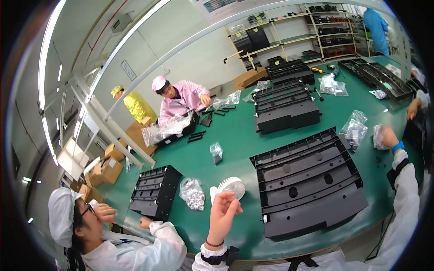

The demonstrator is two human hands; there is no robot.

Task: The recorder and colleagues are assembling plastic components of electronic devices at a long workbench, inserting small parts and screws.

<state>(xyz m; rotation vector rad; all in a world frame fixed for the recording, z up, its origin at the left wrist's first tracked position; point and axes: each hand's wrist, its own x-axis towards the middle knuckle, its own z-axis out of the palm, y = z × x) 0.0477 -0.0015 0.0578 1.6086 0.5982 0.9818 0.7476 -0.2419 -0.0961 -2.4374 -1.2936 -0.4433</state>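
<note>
My left hand (223,211) is raised over the front of the green table, fingers curled toward the thumb. Anything pinched there is too small to make out. Just behind it is a small white handheld fan (233,186). At the right, my right hand (388,137), below a blue wristband, grips a clear plastic bag (378,137); its fingers are partly hidden. Small dark parts (379,163) lie scattered on the table below that bag. Between my hands rests a large black ribbed plastic panel (312,180) with round holes.
Another black panel (287,108) lies farther back, beside bags of parts (354,130). A black box-like unit (156,192) and a bag of white rings (192,194) are at left. Co-workers sit front left (131,246) and far left (181,97); another person's hand (412,109) is far right.
</note>
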